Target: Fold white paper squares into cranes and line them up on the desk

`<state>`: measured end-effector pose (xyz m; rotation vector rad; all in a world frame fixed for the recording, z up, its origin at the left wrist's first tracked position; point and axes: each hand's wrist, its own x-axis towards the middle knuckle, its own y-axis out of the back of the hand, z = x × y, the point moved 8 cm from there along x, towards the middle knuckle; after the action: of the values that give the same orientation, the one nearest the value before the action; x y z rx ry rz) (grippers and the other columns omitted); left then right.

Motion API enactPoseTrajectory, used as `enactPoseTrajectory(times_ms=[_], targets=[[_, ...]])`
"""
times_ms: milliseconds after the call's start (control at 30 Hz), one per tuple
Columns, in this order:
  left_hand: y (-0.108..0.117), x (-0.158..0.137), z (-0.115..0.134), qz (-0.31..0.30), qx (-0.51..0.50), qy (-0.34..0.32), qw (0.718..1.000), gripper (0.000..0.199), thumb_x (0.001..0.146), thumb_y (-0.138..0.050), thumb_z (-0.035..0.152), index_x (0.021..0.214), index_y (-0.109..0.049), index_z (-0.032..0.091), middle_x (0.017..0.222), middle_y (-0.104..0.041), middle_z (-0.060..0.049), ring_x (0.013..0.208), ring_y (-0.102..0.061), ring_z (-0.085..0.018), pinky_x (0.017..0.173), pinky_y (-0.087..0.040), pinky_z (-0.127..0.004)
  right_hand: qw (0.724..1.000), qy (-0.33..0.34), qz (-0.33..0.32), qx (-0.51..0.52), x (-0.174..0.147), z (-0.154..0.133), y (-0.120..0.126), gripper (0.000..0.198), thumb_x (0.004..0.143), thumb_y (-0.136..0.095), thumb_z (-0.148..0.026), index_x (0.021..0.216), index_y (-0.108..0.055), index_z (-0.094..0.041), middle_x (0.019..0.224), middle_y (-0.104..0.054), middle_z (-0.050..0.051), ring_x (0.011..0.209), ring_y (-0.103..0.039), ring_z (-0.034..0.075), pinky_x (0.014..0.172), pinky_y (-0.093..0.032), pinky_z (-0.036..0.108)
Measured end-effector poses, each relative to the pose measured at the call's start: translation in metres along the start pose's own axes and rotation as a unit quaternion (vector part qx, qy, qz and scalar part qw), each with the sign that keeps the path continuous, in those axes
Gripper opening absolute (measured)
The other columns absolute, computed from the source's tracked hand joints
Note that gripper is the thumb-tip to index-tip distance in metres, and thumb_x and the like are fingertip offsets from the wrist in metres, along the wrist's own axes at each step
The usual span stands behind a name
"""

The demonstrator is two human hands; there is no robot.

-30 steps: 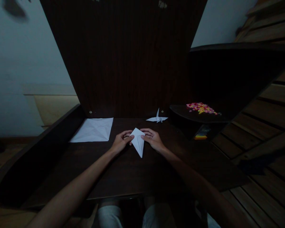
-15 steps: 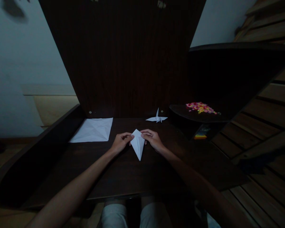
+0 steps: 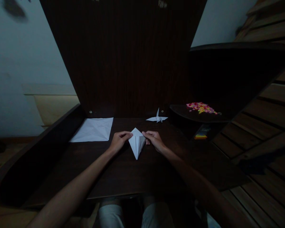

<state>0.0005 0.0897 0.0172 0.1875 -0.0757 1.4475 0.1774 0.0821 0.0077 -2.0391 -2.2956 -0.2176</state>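
Note:
A white sheet of paper folded into a kite shape (image 3: pixel 136 142) is held above the dark desk, its long point toward me. My left hand (image 3: pixel 120 140) pinches its upper left edge between thumb and fingers. On the opposite side, my right hand (image 3: pixel 154 139) is closed on the upper right edge, where a flap stands partly opened out. Behind the right hand rests a finished white paper crane (image 3: pixel 157 118) with spread wings. A creased white paper sheet (image 3: pixel 93 129) lies flat at the left.
The dark wooden desk (image 3: pixel 123 180) has a raised side panel (image 3: pixel 38 152) at left and a tall back panel. At right, a low shelf (image 3: pixel 180 110) bears a heap of small pink, red and yellow pieces (image 3: pixel 201 107). Under it sits a small colourful object (image 3: pixel 200 136).
The folded paper has shifted slightly left and its tip has swung left. Its right flap now spreads open, with my right hand drawn a little outward.

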Motion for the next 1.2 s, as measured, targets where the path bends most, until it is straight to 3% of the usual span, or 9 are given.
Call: enactPoseTrajectory(times_ms=[433, 667, 933, 1067, 1200], targets=[[0.004, 0.001, 0.000, 0.013, -0.007, 0.006, 1.000, 0.018, 0.065, -0.068, 0.032, 0.072, -0.073, 0.017, 0.072, -0.069, -0.002, 0.070, -0.058, -0.018, 0.066, -0.043, -0.027, 1.000, -0.022, 0.012, -0.002, -0.001, 0.002, 0.004, 0.010, 0.058, -0.060, -0.025, 0.061, -0.065, -0.016, 0.046, -0.049, -0.004, 0.037, -0.034, 0.006, 0.035, -0.020, 0.019], [-0.004, 0.000, -0.001, -0.054, -0.026, 0.010, 0.998, 0.019, 0.063, -0.064, 0.026, 0.077, -0.071, 0.016, 0.077, -0.069, -0.003, 0.075, -0.059, -0.019, 0.072, -0.043, -0.028, 0.999, 0.001, 0.047, -0.019, -0.001, -0.002, 0.009, 0.008, 0.057, -0.060, -0.024, 0.059, -0.063, -0.017, 0.048, -0.051, -0.003, 0.041, -0.038, 0.007, 0.037, -0.023, 0.019], [-0.011, -0.004, 0.005, -0.113, -0.034, 0.013, 0.993, 0.026, 0.059, -0.057, 0.018, 0.081, -0.070, 0.015, 0.070, -0.065, 0.000, 0.069, -0.055, -0.015, 0.068, -0.040, -0.025, 0.995, 0.017, 0.100, -0.027, -0.002, -0.005, 0.018, 0.009, 0.059, -0.058, -0.026, 0.059, -0.061, -0.017, 0.051, -0.053, -0.002, 0.047, -0.044, 0.010, 0.041, -0.031, 0.020], [-0.008, -0.002, 0.004, -0.099, -0.012, 0.011, 0.995, 0.030, 0.058, -0.062, 0.017, 0.087, -0.068, 0.014, 0.061, -0.057, 0.003, 0.062, -0.052, -0.013, 0.063, -0.038, -0.023, 0.993, 0.020, 0.116, -0.018, -0.001, -0.005, 0.021, 0.009, 0.060, -0.058, -0.026, 0.060, -0.060, -0.018, 0.052, -0.054, -0.002, 0.047, -0.046, 0.011, 0.040, -0.032, 0.021], [-0.002, 0.001, 0.002, -0.063, -0.003, -0.007, 0.998, 0.040, 0.064, -0.065, 0.024, 0.102, -0.061, 0.014, 0.068, -0.058, 0.002, 0.062, -0.053, -0.012, 0.061, -0.040, -0.024, 0.991, 0.027, 0.127, -0.024, 0.001, -0.003, 0.024, 0.011, 0.062, -0.058, -0.028, 0.064, -0.061, -0.017, 0.055, -0.055, -0.001, 0.046, -0.045, 0.010, 0.038, -0.031, 0.020]])
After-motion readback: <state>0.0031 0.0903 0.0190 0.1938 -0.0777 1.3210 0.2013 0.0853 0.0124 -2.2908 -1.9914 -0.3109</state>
